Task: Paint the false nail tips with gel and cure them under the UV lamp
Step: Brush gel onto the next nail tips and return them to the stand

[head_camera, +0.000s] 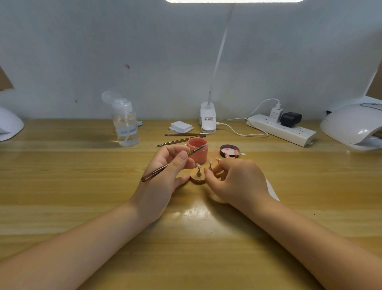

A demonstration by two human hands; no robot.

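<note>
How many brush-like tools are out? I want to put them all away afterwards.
3: one brush held in the left hand, its tip over the pink gel jar; two slim tools lying on the table behind the jar. The hands may hide more.

Bright, even light from an overhead lamp panel (235, 1); glare patch on the worktop (196, 212); wide-angle bending at edges.

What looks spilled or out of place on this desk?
Pink gel smears mark the wooden desk between the open pink gel jar and its upturned dark lid. Pink specks also dot the grey back wall. Nothing else stands out.
</note>
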